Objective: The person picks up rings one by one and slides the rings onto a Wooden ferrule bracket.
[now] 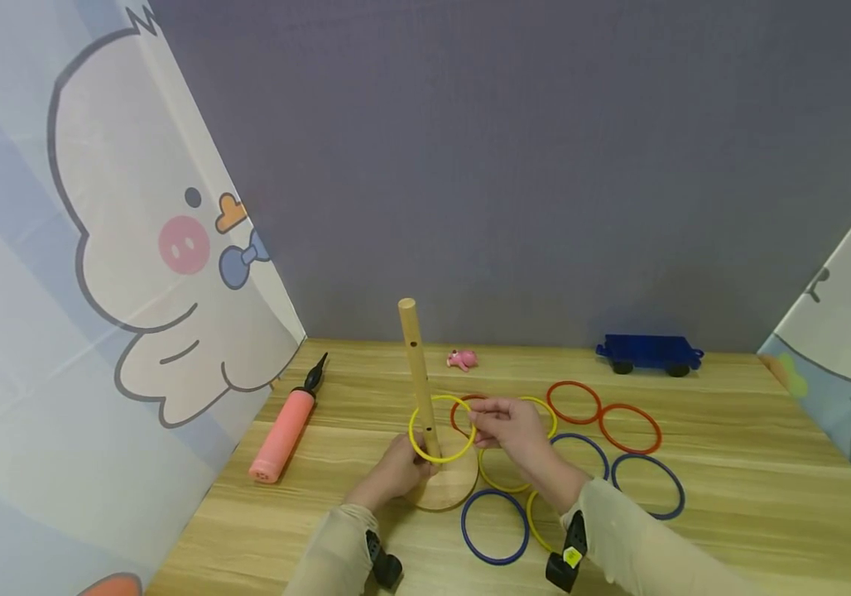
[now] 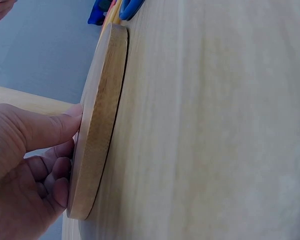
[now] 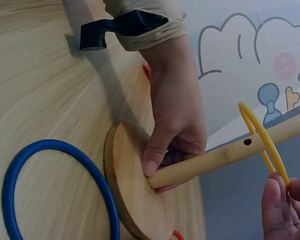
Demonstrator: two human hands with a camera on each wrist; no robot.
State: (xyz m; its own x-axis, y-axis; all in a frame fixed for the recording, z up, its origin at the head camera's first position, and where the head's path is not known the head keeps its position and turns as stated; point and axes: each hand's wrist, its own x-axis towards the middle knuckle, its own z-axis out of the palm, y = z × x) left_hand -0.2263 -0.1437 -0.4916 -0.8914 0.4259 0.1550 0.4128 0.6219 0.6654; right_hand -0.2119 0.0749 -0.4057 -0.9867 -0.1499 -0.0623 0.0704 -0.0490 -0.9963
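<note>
The thin yellow ring (image 3: 269, 140), apparently plastic, is pinched at its rim between the thumb and fingers of the right hand (image 1: 511, 426). The ring encircles the round, pale wooden post (image 1: 418, 360) partway up, clear of the disc below. The left hand (image 1: 399, 468) is curled about the foot of the post, with the thumb on one side and fingers behind; how firmly it is pressed cannot be told. The step in hand is judged to be the guiding of the ring along the post. For this, the rim should be held lightly and the ring square to the post, since a tilted ring may rub or catch at the small dark holes (image 1: 414, 344). The flat, round wooden base disc (image 1: 448, 490) should be held down by the left hand so that the post is not rocked; room for the ring at the foot would be limited by those fingers. Sideways shifting of the disc should be avoided, as a loose dark-blue ring (image 1: 496, 563) lies just beside it on the wood-grained tabletop (image 1: 738, 497), with red rings (image 1: 573, 382) farther off.
</note>
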